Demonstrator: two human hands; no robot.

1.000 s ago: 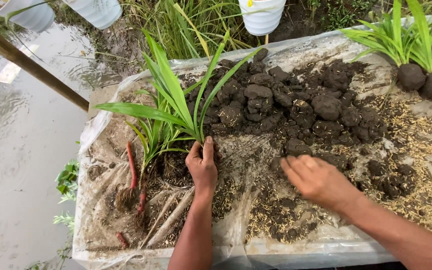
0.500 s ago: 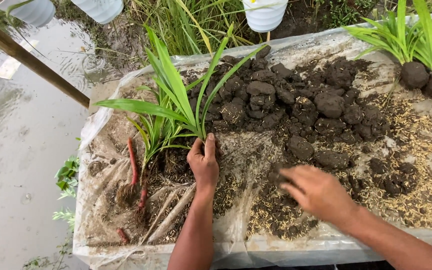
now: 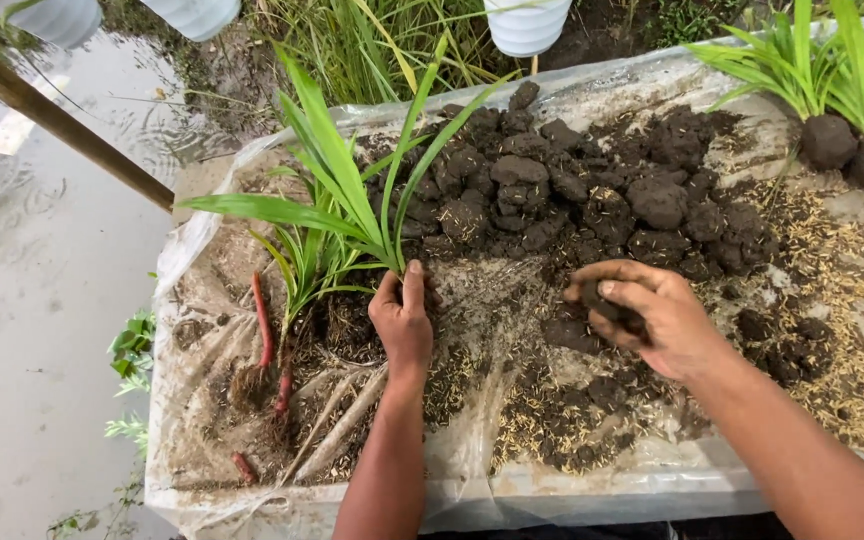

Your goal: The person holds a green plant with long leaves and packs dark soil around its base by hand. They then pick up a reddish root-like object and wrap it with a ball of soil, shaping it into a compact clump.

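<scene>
Seen from the head camera, the left hand [image 3: 402,318] clasps the base of a green seedling [image 3: 352,200], upright above its fist. To its right, the right hand [image 3: 652,315] closes around a dark soil clod [image 3: 607,305], just below the soil heap [image 3: 592,190] on the plastic sheet [image 3: 482,480].

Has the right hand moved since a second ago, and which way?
Yes. The right hand, now closed on a soil lump, has drawn up toward the soil pile.

The right hand [image 3: 657,320] has scooped up a soil clump [image 3: 607,305] and lifted it, fingers curled.
</scene>
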